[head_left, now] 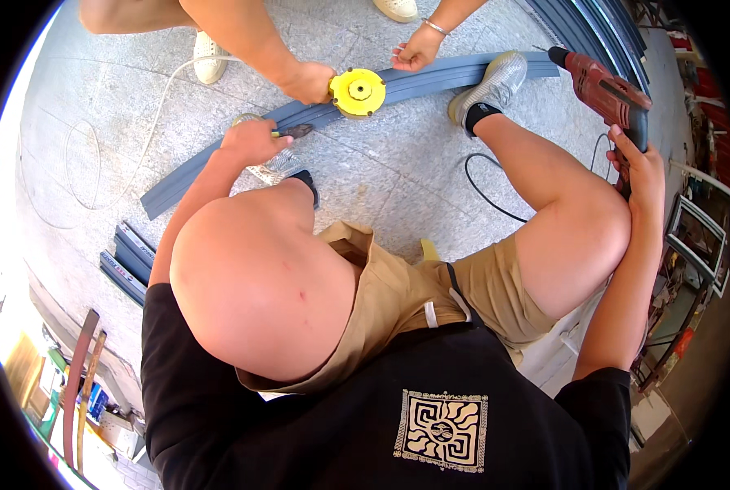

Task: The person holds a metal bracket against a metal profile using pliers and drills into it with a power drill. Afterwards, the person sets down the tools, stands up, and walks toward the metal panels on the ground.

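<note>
My left hand (253, 142) is closed round the handles of a pair of pliers (298, 131), whose dark jaws point right over the long grey metal profile (418, 88). At the right, my right hand (638, 163) grips the handle of a red and black power drill (606, 88). The drill rests near my right knee, its bit pointing up and left. A co-worker's hand (309, 82) holds a round yellow tool (358, 92) on the profile. The co-worker's other hand (418, 51), with a bracelet at the wrist, pinches something small and thin above the profile.
My shoes (493, 86) are at the profile. More grey profiles (581, 33) lie at the upper right, and short pieces (128, 261) at the left. A pale cord (159, 106) and a black cable (486, 192) curve over the floor. Metal frames (700, 233) stand right.
</note>
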Available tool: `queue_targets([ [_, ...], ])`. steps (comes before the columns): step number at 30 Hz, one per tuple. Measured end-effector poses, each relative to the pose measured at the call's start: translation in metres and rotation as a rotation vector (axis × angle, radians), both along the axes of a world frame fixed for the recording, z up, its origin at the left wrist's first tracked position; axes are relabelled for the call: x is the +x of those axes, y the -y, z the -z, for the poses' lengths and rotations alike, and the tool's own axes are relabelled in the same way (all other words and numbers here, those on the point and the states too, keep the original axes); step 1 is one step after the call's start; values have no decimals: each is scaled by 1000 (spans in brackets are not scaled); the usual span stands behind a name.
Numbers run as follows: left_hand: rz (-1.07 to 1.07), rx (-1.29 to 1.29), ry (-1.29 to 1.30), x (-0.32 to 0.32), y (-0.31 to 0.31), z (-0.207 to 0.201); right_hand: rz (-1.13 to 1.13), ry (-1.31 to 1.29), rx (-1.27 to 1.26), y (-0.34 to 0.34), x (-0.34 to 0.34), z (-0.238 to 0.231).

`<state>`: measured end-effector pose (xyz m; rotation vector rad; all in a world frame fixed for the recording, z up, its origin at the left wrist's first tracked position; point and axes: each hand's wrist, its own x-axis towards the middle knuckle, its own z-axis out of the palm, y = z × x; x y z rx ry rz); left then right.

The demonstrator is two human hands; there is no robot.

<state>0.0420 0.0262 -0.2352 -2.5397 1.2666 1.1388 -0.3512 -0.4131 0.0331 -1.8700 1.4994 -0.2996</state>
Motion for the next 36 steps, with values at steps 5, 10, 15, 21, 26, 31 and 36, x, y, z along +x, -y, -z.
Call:
queue_targets([
  [5, -150, 3, 38, 5, -54, -19, -25, 40, 47, -2, -6, -4],
  [10, -592, -157, -177, -41, -95, -72, 32, 214, 65, 12, -28, 7],
  [15, -782, -140, -192, -85, -161, -101, 223, 410, 93, 16, -61, 20],
  [21, -876, -88, -195, -129, -186, -95, 532, 636, 52, 25, -162, 73],
  [26, -849, -71, -151, -123, -163, -90, 551, 544, 215, -21, -270, 124],
  [31, -810, -63, -105, -115, -140, -94, 654, 649, 405, -95, -342, 192],
  [36, -771, -69, -75, -112, -120, -97, 742, 879, 633, -157, -377, 249],
])
